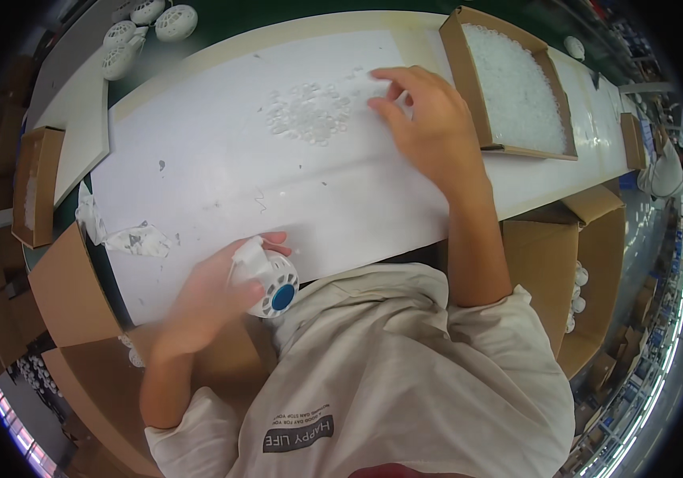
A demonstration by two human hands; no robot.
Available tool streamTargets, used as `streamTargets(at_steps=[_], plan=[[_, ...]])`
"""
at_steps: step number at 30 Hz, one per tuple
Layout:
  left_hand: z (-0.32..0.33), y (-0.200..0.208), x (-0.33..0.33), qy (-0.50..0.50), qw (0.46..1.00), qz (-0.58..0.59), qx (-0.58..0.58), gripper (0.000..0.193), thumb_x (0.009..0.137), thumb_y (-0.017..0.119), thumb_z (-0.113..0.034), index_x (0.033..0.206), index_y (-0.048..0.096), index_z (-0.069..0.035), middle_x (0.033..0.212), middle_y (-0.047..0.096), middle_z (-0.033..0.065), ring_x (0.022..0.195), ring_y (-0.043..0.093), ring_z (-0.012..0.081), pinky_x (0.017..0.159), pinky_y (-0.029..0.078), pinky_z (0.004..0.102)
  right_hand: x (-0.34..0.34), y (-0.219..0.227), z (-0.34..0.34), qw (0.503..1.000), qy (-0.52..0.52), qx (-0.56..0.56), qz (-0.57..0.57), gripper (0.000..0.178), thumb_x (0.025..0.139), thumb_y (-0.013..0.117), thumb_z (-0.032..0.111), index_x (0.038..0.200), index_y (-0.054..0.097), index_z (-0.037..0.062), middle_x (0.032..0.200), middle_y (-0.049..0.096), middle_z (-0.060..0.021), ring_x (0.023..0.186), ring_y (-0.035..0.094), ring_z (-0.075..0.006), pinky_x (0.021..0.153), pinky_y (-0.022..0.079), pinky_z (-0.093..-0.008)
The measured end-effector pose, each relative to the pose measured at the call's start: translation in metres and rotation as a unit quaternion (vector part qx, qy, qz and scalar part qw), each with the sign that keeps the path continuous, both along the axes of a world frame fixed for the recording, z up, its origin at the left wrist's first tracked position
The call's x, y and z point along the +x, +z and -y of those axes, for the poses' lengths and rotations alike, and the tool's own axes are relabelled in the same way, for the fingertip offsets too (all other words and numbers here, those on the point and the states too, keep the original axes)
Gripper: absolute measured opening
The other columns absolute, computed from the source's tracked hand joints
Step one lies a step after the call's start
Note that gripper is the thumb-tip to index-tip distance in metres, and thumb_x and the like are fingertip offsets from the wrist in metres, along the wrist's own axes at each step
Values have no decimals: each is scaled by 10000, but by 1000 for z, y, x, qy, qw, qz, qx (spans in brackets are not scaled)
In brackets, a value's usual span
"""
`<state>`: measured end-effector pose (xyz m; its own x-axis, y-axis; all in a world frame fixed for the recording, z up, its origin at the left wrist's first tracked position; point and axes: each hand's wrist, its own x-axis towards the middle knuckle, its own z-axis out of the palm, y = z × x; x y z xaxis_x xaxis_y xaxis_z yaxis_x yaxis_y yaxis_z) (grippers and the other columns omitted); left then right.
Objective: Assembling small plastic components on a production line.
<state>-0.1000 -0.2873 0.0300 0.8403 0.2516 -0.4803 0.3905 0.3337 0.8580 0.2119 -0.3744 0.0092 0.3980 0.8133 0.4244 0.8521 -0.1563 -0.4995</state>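
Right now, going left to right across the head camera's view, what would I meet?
Small brown cardboard box → crumpled white material → left hand → loose cluster of small clear discs → right hand → shallow brown cardboard tray filled with small clear pieces.

"What furniture is there?"
"A white table [198,179] across the middle, a dark green bench [250,13] along its far edge."
"And the floor [636,239]?"
"Grey and shiny, out at the right."
"Any light?"
"A bright strip [681,311] curves down the right rim; bright panes [19,430] glow at the lower left, tinged violet."
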Motion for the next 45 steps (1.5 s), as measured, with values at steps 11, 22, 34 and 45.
streamTargets(at_steps=[11,22,34,45], plan=[[-6,-3,5,197,953,106,-202,591,954,578,-308,1420,368,-13,1290,489,141,1027,649,341,807,587,441,-4,-7,-7,984,10,8,-179,162,880,678,51,1022,715,-17,897,726,-120,764,673,-225,714,521,-306],[6,-7,2,209,959,133,134,344,985,568,-220,1279,489,-60,1242,500,63,1161,481,158,995,391,302,-103,16,17,672,237,-18,-701,189,888,677,-47,1075,678,-73,974,720,-152,934,695,-198,762,527,-271],[8,-8,6,211,941,162,210,327,956,612,-167,1239,521,-30,1173,500,71,1100,489,167,990,380,312,-116,9,11,648,219,6,-730,184,898,641,-89,1076,681,-63,1003,701,-133,906,678,-175,799,522,-279],[19,-4,7,170,949,106,244,560,1002,558,-182,1505,378,-17,1184,525,82,1122,500,179,990,390,306,-128,0,13,775,225,66,-586,150,879,657,-99,1019,696,-63,906,692,-114,795,638,-167,733,512,-294]])
